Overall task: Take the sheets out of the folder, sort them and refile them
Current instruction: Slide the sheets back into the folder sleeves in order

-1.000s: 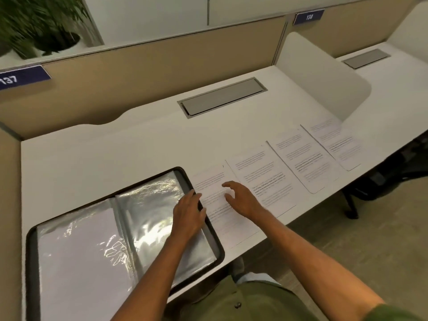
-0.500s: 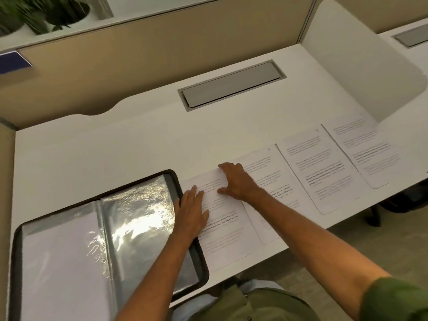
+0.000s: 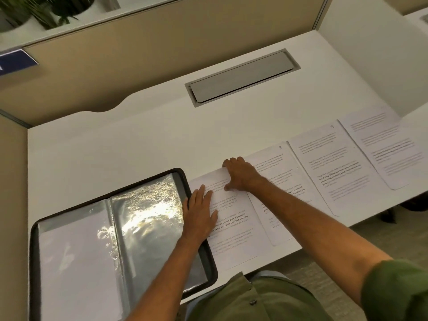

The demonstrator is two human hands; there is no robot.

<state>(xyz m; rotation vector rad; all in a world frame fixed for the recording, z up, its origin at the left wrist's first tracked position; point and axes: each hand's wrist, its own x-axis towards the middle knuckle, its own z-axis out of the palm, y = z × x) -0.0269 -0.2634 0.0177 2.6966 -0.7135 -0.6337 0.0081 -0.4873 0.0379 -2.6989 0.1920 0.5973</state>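
Note:
An open black folder with shiny clear sleeves lies at the desk's front left. Several printed sheets lie in a row to its right. My left hand rests flat, fingers straight, across the folder's right rim and the nearest sheet. My right hand grips that sheet's top right corner, fingers curled over its far edge, thumb on the page. Beyond it lie the sheet marked 8, the sheet marked 9 and a last sheet.
The white desk has a grey cable hatch at the back middle. A beige partition rises behind, a white divider stands at the right. Plants sit on the ledge at top left. The front edge runs close below the sheets.
My right hand slid from the middle of the nearest sheet up to its top right corner and curled over the edge. My left hand stayed on the folder rim. The camera tilted down and closer.

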